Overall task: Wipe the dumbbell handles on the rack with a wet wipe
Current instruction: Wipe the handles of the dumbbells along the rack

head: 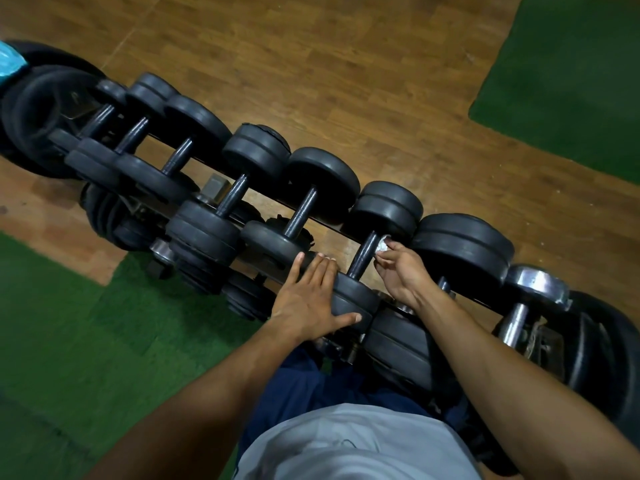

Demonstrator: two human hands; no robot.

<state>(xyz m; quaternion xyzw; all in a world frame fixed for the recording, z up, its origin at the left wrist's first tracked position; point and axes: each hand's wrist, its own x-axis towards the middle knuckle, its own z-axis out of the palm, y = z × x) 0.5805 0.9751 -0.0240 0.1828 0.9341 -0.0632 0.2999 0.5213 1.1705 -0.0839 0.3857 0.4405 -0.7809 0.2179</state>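
A row of black dumbbells lies across a dark rack (332, 227) that runs from upper left to lower right. My right hand (401, 271) pinches a crumpled white wet wipe (382, 243) against the far end of one dark handle (363, 254), close to that dumbbell's far weight. My left hand (311, 299) rests flat, fingers spread, on the near weight plate (353, 299) of the same dumbbell. To the left, the other handles (302, 213) are bare.
A chrome dumbbell (533, 289) sits at the rack's right end. Large black weight plates (38, 109) are stacked at the far left, with more dumbbells on a lower tier (207, 271). The floor is wood (346, 64) with green mats (571, 81).
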